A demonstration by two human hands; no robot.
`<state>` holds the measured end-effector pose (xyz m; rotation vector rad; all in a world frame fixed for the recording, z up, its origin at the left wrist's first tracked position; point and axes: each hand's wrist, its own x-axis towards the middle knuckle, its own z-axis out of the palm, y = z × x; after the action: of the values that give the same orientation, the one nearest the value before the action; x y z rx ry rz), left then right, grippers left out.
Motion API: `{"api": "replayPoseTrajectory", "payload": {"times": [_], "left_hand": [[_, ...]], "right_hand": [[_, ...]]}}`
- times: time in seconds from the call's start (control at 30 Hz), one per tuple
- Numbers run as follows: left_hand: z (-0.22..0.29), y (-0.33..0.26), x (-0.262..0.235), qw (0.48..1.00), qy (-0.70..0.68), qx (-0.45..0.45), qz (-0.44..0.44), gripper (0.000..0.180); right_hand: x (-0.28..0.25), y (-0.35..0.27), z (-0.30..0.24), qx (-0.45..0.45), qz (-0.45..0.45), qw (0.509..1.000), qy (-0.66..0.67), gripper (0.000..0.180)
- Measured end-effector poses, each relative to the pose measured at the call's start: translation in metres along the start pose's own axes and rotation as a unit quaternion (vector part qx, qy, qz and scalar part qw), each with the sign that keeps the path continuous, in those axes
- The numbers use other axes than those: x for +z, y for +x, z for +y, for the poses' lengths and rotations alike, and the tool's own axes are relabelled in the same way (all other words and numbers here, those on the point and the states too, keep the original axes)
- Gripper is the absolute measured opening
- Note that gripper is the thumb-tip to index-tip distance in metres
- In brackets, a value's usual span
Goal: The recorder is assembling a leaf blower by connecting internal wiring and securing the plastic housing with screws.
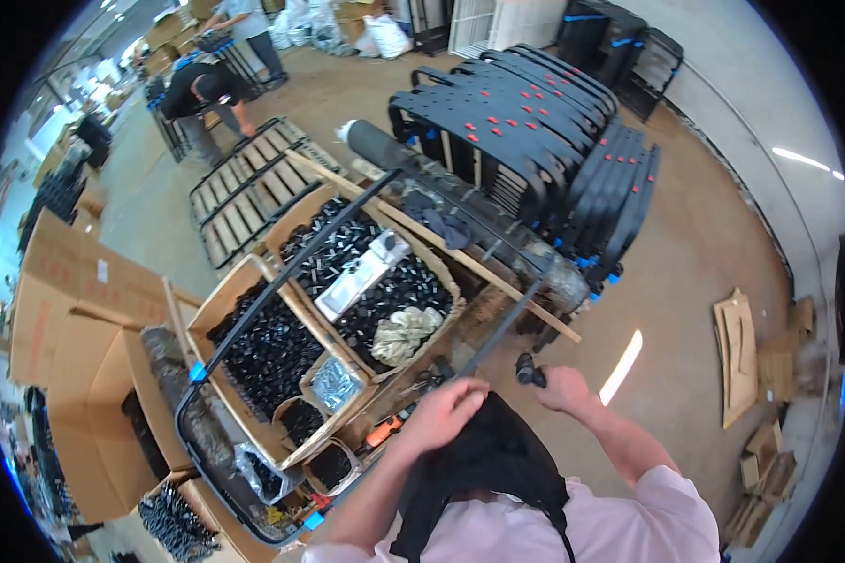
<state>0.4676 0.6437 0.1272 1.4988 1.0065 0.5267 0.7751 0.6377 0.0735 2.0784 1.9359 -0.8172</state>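
Left hand [446,408]: fingers closed on black frame [282,281], at 6 o'clock.
Right hand [559,383]: gripped small black tool [528,371].
Progress: frame lay over parts boxes [225,300]; fitting seemed unfinished.

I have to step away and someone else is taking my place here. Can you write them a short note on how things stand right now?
Left hand: closed around the near end of the black tube frame, beside black fabric at your chest.
Right hand: gripping a small black tool just off the frame's right bar.
The frame lies tilted over open cardboard boxes of small black parts.
Finished-looking black frames are stacked beyond.
Done: cannot tell. Left: the frame in hand is not with the stack.
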Motion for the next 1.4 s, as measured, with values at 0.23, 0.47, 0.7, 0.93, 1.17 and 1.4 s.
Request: {"api": "replayPoseTrajectory", "payload": {"times": [0.23, 0.47, 0.7, 0.93, 1.17, 1.4], "left_hand": [[0.061, 0.185, 0.026, 0.981, -0.112, 0.154, -0.041, 0.040], [0.128, 0.275, 0.054, 0.949, -0.260, 0.170, -0.057, 0.042], [0.105, 0.307, 0.068, 0.943, -0.305, 0.134, -0.005, 0.030], [0.097, 0.312, 0.066, 0.950, -0.280, 0.138, 0.007, 0.026], [0.094, 0.315, 0.070, 0.957, -0.263, 0.125, -0.007, 0.025], [0.089, 0.310, 0.075, 0.957, -0.256, 0.136, 0.006, 0.029]], "right_hand": [[-0.171, -0.044, -0.001, 0.059, -0.030, 0.980, 0.189, 0.045], [-0.256, 0.021, -0.006, -0.020, 0.044, 0.992, 0.113, 0.038], [-0.248, 0.062, 0.016, -0.038, 0.019, 0.996, 0.075, 0.053], [-0.259, 0.060, 0.011, -0.027, -0.019, 0.996, 0.084, 0.052], [-0.244, 0.066, 0.021, -0.025, 0.009, 0.997, 0.076, 0.049], [-0.231, 0.067, 0.023, -0.009, 0.044, 0.996, 0.080, 0.049]]}}
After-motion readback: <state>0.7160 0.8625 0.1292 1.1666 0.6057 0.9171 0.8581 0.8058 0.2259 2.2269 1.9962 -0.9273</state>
